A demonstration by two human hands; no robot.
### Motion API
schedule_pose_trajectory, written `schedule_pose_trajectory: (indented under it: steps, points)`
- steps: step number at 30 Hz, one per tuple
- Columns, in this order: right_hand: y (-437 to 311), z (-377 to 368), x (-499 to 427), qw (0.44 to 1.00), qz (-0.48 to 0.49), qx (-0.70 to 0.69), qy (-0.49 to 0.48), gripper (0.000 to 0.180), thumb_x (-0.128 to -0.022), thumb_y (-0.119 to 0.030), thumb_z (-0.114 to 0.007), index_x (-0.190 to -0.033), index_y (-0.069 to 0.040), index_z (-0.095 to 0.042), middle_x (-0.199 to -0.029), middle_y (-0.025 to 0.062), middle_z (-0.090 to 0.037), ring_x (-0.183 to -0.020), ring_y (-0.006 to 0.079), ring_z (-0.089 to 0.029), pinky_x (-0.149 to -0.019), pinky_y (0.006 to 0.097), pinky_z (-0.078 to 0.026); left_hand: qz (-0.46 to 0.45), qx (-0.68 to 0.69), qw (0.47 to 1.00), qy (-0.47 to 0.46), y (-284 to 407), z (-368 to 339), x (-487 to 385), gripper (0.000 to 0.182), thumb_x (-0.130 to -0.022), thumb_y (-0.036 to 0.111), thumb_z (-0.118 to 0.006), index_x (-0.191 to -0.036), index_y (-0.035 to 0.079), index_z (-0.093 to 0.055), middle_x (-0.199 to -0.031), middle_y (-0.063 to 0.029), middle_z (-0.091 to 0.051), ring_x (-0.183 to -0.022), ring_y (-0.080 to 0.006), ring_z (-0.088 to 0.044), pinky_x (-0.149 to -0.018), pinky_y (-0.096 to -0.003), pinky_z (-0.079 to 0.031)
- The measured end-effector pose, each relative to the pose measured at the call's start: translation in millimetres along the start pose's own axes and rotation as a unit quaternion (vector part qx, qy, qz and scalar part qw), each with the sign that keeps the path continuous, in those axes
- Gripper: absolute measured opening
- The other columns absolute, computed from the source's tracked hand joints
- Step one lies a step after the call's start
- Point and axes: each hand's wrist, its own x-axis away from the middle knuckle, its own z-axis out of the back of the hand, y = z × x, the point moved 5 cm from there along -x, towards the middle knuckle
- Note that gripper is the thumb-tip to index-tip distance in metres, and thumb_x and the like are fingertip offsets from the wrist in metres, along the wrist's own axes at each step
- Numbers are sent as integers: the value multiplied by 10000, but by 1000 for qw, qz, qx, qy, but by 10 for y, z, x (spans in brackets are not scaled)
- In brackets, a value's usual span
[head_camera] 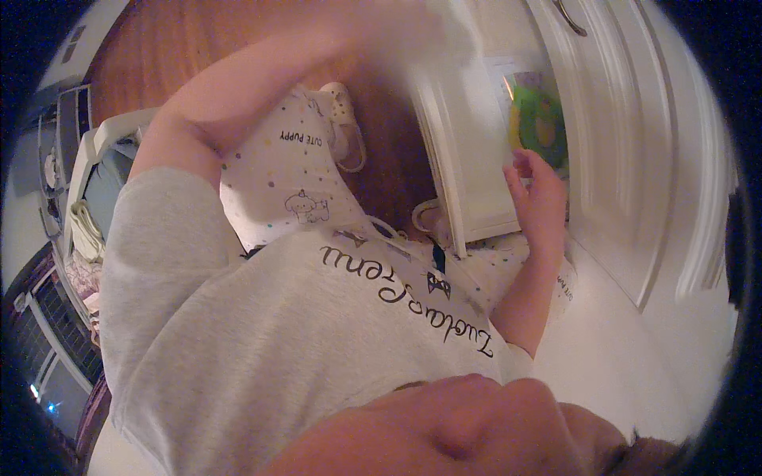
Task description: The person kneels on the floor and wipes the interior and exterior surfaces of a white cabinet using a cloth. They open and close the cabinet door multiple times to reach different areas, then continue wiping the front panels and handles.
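My left arm reaches up across the view, and my left hand [411, 35] is a blur beside the far end of a white open drawer or cabinet part [458, 149]. Whether it holds anything is hidden by the blur. My right hand [539, 196] is over the near end of that white part, its fingers curled. The fingertips are at the lower edge of a green and yellow printed packet or booklet [539, 119]. I cannot tell whether they grip it or only touch it. A pale sheet [500, 68] lies partly behind the green item.
White panelled cabinet doors [619, 149] with a metal handle [571, 18] rise at the right. Below is a reddish-brown wood floor [161, 53]. My legs wear dotted white trousers [280, 172], with a slipper [345, 131] beyond. A white-framed seat or cot [95, 140] with cloths stands left.
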Motion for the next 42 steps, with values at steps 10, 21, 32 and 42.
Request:
schedule_pose_trajectory:
  steps: [10, 21, 32, 42]
  points:
    - [-32, -123, 2, 998, 0, 30, -47, 326, -862, -211, -686, -1146, -64, -622, -1006, 133, -680, -918, 272, -652, -795, 385, -510, -85, 132, 983, 95, 68, 74, 140, 463, -728, 106, -660, -1181, 154, -582, -1187, -132, -548, -1119, -329, -535, -860, -493, -482]
    - [152, -3, -15, 999, 1, 36, -16, 345, -873, -245, -669, -1155, -55, -615, -1024, 150, -678, -937, 296, -651, -834, 404, -507, 161, 28, 983, 82, -723, 197, 124, 542, -767, 255, -705, -1278, 181, -539, -1321, -140, -497, -1266, -366, -436, -898, -560, -435]
    - [369, 502, -43, 995, -1, -1, 98, 351, -882, -297, -667, -1123, -43, -640, -920, 119, -701, -847, 228, -665, -785, 344, -515, -238, 99, 965, 51, 1807, -26, 102, 518, -628, 41, -679, -1134, 117, -601, -1037, -134, -582, -1015, -373, -575, -831, -488, -496]
    - [473, 632, -22, 993, 19, -62, 102, 358, -877, -289, -675, -1136, -43, -644, -928, 116, -706, -864, 210, -671, -780, 331, -523, -173, 405, 885, 149, 2684, -44, -762, 630, -716, 126, -663, -1318, 76, -483, -1251, -226, -547, -1151, -411, -527, -953, -485, -461]
